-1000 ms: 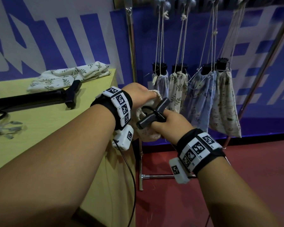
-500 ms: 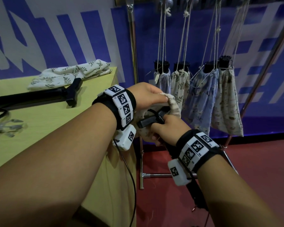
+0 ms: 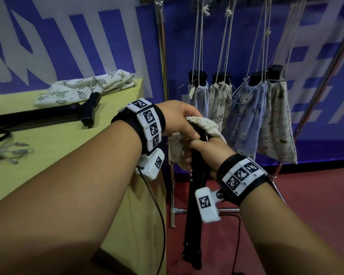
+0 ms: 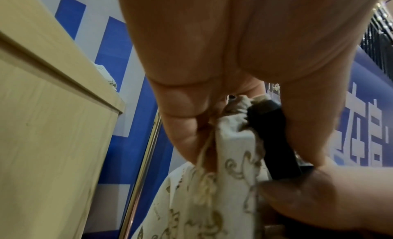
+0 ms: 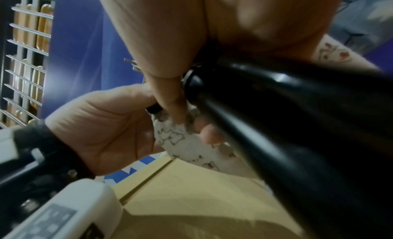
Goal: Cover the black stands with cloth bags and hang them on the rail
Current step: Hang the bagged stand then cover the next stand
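A black stand (image 3: 195,195) hangs upright beside the table's corner, and my right hand (image 3: 204,148) grips its shaft just below the top. My left hand (image 3: 187,124) pinches the mouth of a cream printed cloth bag (image 3: 207,126) and holds it over the stand's head, which the cloth hides. In the left wrist view the bag (image 4: 234,158) with its drawstring lies against the stand (image 4: 274,141). The right wrist view shows the stand (image 5: 276,125) close up, with the bag (image 5: 180,141) behind my thumb.
Several bagged stands (image 3: 246,112) hang by strings from the rail, whose upright post (image 3: 162,56) is right behind my hands. On the yellow table (image 3: 48,155) lie another black stand (image 3: 48,116) and a pile of leaf-print bags (image 3: 83,86). The floor (image 3: 306,195) is red.
The stand swung from a tilted pose to upright in my right hand. Its T-shaped head went out of sight under the bag as my left hand drew the cloth over it.
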Demonstrator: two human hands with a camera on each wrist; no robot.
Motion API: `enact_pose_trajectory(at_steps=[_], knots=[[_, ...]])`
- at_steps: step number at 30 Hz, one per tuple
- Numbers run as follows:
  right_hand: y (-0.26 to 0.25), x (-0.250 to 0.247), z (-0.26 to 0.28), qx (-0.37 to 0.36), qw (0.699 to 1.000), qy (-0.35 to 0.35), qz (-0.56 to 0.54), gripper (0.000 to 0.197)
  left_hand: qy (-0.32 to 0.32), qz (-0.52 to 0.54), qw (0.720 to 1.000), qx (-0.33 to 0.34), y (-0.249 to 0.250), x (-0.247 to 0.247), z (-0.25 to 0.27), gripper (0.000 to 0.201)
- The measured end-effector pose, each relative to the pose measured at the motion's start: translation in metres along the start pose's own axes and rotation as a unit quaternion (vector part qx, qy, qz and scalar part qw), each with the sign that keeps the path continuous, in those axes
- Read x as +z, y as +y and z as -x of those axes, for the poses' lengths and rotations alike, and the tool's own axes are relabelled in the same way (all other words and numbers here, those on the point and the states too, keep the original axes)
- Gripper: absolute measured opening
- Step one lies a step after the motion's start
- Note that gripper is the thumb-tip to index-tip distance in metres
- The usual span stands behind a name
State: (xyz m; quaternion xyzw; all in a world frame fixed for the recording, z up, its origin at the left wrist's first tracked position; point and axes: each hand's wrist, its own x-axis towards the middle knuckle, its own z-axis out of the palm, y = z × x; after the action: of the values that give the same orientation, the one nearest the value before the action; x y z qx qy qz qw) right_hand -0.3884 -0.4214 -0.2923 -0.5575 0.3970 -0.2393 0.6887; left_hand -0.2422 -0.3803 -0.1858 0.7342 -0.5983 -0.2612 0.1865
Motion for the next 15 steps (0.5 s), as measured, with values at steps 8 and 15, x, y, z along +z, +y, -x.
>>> enact_pose_trajectory(at_steps=[8, 15], knots=[[-0.006, -0.003, -0.006, -0.076, 0.992, -0.019, 0.099, 0.060, 0.187, 0.005, 0.982, -0.008, -0.006, -0.009, -0.003, 0.022], [-0.002, 0.002, -0.003, -0.112, 0.966, -0.048, 0.228, 0.059, 0.270, 0.017, 0.961, -0.054, -0.011, -0.015, -0.004, 0.020]])
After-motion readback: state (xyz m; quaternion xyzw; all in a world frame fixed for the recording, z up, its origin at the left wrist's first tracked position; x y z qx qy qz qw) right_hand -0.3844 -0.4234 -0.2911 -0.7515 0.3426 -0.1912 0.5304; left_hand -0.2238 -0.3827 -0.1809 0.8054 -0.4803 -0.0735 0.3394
